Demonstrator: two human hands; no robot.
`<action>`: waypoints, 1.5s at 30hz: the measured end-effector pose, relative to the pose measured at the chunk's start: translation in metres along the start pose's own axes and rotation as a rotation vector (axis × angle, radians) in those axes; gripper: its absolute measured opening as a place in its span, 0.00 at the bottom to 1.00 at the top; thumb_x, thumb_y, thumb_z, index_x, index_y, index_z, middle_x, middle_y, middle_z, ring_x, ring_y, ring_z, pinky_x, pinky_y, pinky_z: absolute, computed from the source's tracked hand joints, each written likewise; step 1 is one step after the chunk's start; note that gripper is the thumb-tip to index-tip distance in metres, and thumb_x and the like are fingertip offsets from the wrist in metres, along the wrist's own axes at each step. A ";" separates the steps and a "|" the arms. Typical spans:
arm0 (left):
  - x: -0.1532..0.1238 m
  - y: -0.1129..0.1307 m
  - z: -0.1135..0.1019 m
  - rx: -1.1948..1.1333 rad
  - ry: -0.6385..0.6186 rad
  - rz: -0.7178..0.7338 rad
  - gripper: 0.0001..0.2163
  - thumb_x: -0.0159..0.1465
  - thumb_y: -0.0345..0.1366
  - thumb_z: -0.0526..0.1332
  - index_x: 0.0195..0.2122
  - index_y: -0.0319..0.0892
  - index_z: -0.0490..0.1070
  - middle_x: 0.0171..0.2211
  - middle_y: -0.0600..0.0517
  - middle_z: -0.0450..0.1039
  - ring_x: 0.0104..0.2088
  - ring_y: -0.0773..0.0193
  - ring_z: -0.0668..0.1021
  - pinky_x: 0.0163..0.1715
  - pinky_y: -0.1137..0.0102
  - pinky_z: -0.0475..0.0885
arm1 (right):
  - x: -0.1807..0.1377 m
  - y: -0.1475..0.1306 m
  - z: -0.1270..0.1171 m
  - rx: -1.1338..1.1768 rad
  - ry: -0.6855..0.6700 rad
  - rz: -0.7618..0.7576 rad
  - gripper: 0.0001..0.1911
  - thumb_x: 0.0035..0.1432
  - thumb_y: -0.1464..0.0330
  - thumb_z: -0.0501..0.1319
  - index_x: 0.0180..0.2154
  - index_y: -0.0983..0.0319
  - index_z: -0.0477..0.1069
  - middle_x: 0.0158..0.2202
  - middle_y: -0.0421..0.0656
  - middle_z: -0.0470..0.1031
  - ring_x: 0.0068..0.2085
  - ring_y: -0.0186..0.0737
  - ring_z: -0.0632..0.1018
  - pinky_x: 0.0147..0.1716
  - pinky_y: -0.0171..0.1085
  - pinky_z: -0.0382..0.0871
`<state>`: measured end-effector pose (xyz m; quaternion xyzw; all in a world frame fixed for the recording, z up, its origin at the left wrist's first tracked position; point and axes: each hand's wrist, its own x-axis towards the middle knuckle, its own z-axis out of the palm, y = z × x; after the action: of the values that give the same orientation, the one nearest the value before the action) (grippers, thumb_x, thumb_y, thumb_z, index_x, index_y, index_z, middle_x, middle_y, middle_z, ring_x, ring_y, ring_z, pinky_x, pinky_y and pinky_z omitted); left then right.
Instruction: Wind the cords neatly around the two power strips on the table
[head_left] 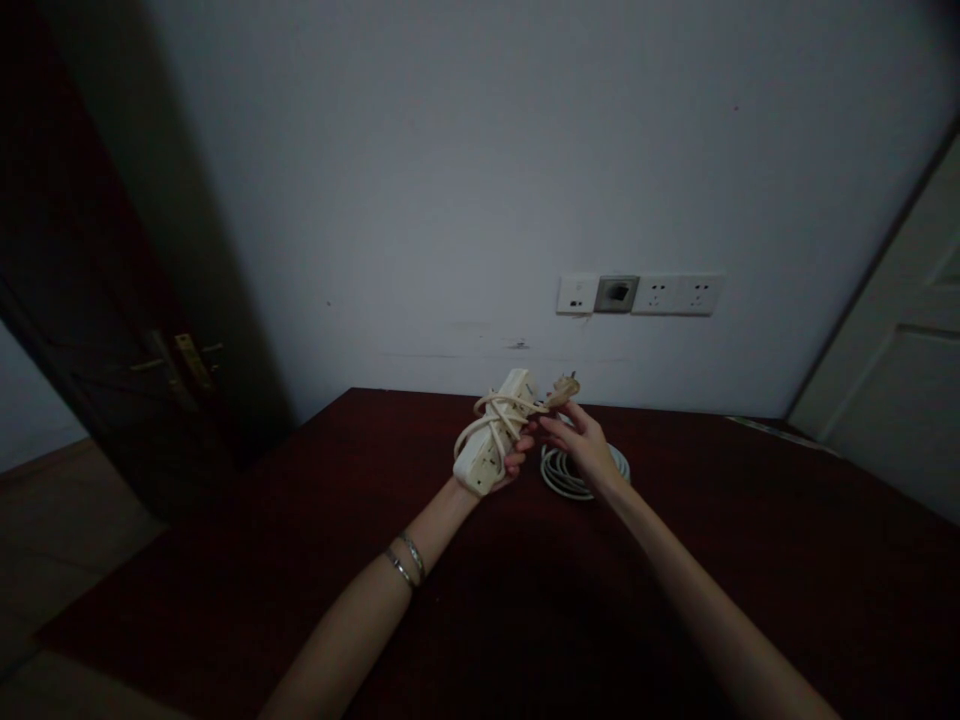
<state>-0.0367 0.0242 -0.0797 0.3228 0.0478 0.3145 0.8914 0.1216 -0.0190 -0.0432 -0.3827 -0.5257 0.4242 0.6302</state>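
My left hand (517, 455) is closed around a white power strip (480, 466), which is tilted above the table. The strip's own white cord (487, 415) is wound around it in several loops. At the cord's end is a plug (562, 390), its prongs pointing up and away. My right hand (581, 440) has its fingers at the plug's base, where the cord joins it; they look closed on it. Behind and below my right hand lies a coiled pale cable (562, 480) on the table, partly covered by that hand.
The dark red table (300, 520) reaches back to the white wall (420, 200). Wall sockets (675, 295) and a grey switch plate (617, 294) sit above its back edge. A dark door (97, 300) with a brass handle stands at left, a white door (892, 360) at right.
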 end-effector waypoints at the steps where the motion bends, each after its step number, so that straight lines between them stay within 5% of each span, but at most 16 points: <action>1: 0.000 -0.001 0.000 -0.001 -0.010 0.005 0.17 0.61 0.39 0.50 0.46 0.32 0.66 0.27 0.50 0.64 0.18 0.74 0.64 0.17 0.79 0.63 | 0.000 -0.001 0.000 0.066 0.002 0.065 0.20 0.43 0.64 0.65 0.41 0.60 0.67 0.43 0.43 0.73 0.40 0.41 0.76 0.38 0.40 0.71; 8: 0.004 0.007 0.000 0.117 -0.032 0.050 0.22 0.53 0.43 0.55 0.46 0.34 0.67 0.30 0.45 0.69 0.27 0.60 0.74 0.26 0.67 0.71 | 0.002 0.001 -0.018 0.216 0.004 0.471 0.18 0.47 0.70 0.62 0.43 0.61 0.66 0.48 0.49 0.71 0.40 0.42 0.77 0.38 0.41 0.73; 12: 0.007 0.008 0.002 0.128 0.140 0.269 0.19 0.52 0.35 0.56 0.45 0.34 0.69 0.32 0.43 0.73 0.37 0.54 0.76 0.40 0.59 0.69 | -0.004 -0.001 -0.019 0.166 -0.327 0.549 0.20 0.52 0.61 0.61 0.46 0.61 0.65 0.49 0.51 0.70 0.40 0.44 0.77 0.37 0.46 0.73; 16: 0.008 0.008 -0.004 0.137 0.191 0.381 0.15 0.54 0.31 0.56 0.42 0.35 0.71 0.34 0.43 0.75 0.40 0.53 0.75 0.46 0.58 0.66 | -0.010 0.008 -0.008 0.055 -0.452 0.465 0.30 0.48 0.61 0.65 0.53 0.58 0.61 0.49 0.50 0.70 0.45 0.46 0.75 0.40 0.44 0.73; 23: -0.004 0.027 -0.021 0.352 0.086 0.261 0.21 0.49 0.28 0.61 0.47 0.36 0.69 0.42 0.42 0.74 0.46 0.51 0.74 0.48 0.57 0.64 | -0.011 0.033 0.003 0.089 -0.464 0.371 0.44 0.39 0.68 0.70 0.57 0.61 0.55 0.40 0.47 0.75 0.40 0.43 0.77 0.44 0.43 0.68; 31: -0.033 0.075 -0.028 0.683 0.191 0.056 0.23 0.40 0.16 0.62 0.40 0.34 0.72 0.41 0.41 0.74 0.42 0.54 0.75 0.45 0.63 0.67 | 0.001 0.049 -0.009 -0.495 -0.330 0.092 0.35 0.39 0.61 0.68 0.50 0.67 0.66 0.43 0.48 0.72 0.42 0.42 0.74 0.44 0.42 0.66; 37: -0.033 0.086 -0.048 0.558 0.267 0.141 0.23 0.39 0.16 0.53 0.37 0.34 0.71 0.37 0.43 0.75 0.39 0.57 0.75 0.42 0.64 0.67 | 0.003 0.060 -0.008 -0.899 -0.200 -0.204 0.30 0.41 0.59 0.66 0.47 0.67 0.70 0.42 0.49 0.70 0.43 0.45 0.72 0.45 0.40 0.65; 41: -0.029 0.080 -0.058 0.449 0.311 0.189 0.22 0.42 0.20 0.54 0.39 0.35 0.71 0.38 0.42 0.74 0.39 0.57 0.74 0.40 0.64 0.68 | -0.001 0.068 0.005 -1.108 -0.127 -0.218 0.29 0.43 0.58 0.64 0.47 0.67 0.69 0.43 0.50 0.68 0.45 0.47 0.70 0.47 0.40 0.63; 45: -0.017 0.068 -0.067 0.422 0.550 0.378 0.18 0.42 0.21 0.55 0.35 0.35 0.71 0.33 0.45 0.73 0.33 0.60 0.74 0.35 0.67 0.69 | 0.001 0.068 0.022 -1.265 -0.132 -0.160 0.29 0.46 0.58 0.63 0.48 0.68 0.69 0.45 0.52 0.67 0.47 0.48 0.69 0.46 0.39 0.62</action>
<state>-0.1059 0.0905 -0.0929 0.4056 0.2880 0.5311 0.6859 0.0909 0.0058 -0.1025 -0.6134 -0.7390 0.0063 0.2785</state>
